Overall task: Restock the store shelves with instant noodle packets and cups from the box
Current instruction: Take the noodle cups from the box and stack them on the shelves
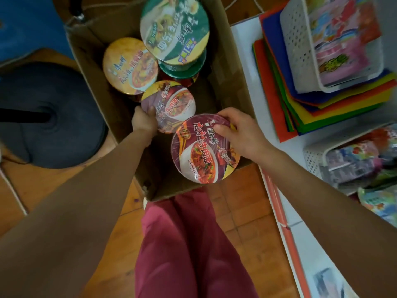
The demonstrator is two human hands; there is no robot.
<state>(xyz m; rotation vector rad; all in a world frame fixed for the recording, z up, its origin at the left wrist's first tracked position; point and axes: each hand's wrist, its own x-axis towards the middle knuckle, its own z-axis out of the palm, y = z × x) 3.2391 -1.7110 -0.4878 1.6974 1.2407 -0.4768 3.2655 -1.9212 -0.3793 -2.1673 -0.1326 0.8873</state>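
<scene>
Noodle cups (205, 148) — left grip (142, 121), right grip (242, 134).

Box (233, 87) left: cups (130, 65) — right side bare

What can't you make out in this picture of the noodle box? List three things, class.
- Head view: left hand fingers, hidden under the purple cup it grips.
- Head view: bottom of the box beneath the green cup, covered by it.
- Head view: lower basket, cut off by the right edge.
</scene>
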